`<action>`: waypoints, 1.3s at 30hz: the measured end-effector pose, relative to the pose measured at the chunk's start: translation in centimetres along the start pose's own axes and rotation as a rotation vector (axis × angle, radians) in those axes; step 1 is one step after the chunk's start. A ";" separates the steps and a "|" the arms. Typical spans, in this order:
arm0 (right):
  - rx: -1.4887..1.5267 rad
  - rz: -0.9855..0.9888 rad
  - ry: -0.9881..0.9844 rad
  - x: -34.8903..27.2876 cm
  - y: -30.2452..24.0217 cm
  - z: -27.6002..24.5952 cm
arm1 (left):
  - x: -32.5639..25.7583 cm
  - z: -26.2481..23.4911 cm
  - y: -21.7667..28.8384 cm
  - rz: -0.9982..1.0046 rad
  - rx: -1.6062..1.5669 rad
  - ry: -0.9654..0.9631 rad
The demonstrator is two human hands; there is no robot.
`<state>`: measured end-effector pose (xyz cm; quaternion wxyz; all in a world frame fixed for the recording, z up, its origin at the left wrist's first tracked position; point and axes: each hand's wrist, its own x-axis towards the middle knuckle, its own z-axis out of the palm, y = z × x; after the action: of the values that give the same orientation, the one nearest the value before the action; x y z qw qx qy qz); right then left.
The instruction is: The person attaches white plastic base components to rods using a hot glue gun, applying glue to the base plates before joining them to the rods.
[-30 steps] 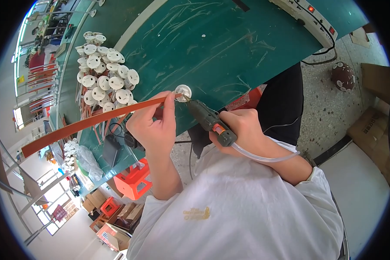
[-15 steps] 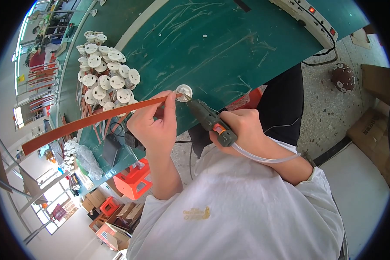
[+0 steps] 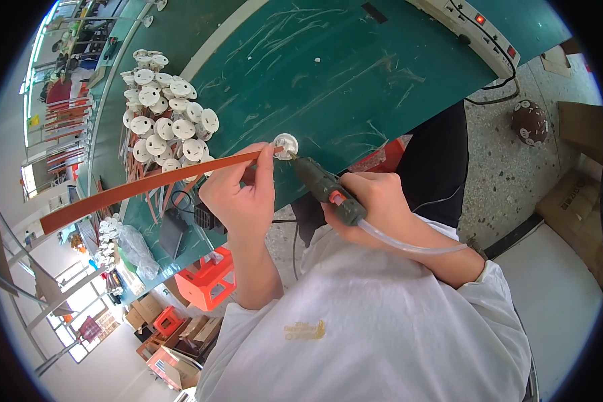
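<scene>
My left hand [image 3: 243, 191] pinches a long flat reddish-brown strap [image 3: 141, 185] near one end; the rest of it sticks out to the left. That pinched end meets a small white round disc [image 3: 287, 145] just past my fingertips. My right hand [image 3: 375, 201] is wrapped round a dark green glue gun [image 3: 318, 182] with a red trigger. Its nozzle points at the disc's near edge, close to the strap end. A clear glue stick [image 3: 412, 246] runs out of the gun's back, over my right forearm.
A pile of white discs on brown straps [image 3: 161, 127] lies to the left on the green table [image 3: 328, 87]. A power strip [image 3: 479, 30] runs along the far right edge. Below the table's left part stands a red stool [image 3: 208, 281]. A brown ball-shaped thing [image 3: 530, 122] sits on the floor.
The gun's nozzle has drawn back a little from the middle of the disc toward its near edge. My left hand, strap and disc have barely shifted.
</scene>
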<state>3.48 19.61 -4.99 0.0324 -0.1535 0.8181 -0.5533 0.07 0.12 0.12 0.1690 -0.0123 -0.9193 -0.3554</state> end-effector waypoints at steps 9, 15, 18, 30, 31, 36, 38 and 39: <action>-0.027 0.270 -0.518 6.2 -2.5 -9.2 | 0.4 -0.4 0.4 -0.003 0.119 0.016; 1.043 0.239 -0.233 7.8 3.1 -10.1 | 2.4 -4.5 0.4 -0.015 -0.009 0.161; 1.034 0.037 -0.258 8.8 6.8 -10.1 | 7.5 -9.5 -1.1 0.085 0.119 0.271; 1.126 0.257 0.070 8.4 7.1 -8.8 | 37.7 -18.0 -19.7 -0.199 0.165 0.225; 1.130 0.252 0.044 8.6 6.4 -9.1 | 38.4 -17.4 -21.1 -0.205 0.214 0.181; 0.877 0.203 -0.064 8.7 5.9 -8.9 | 41.5 -15.8 -26.2 -0.232 0.239 0.079; 0.896 0.186 0.027 7.8 6.4 -8.7 | 43.0 -15.4 -28.7 -0.259 0.220 0.105; 0.910 0.223 0.078 7.7 5.9 -8.7 | 43.7 -14.9 -29.5 -0.243 0.246 0.118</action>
<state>-7.02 27.23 -6.10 0.1249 -0.0140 0.5043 -0.8543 -40.81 -35.95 5.21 0.1788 0.1408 -0.9389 -0.2582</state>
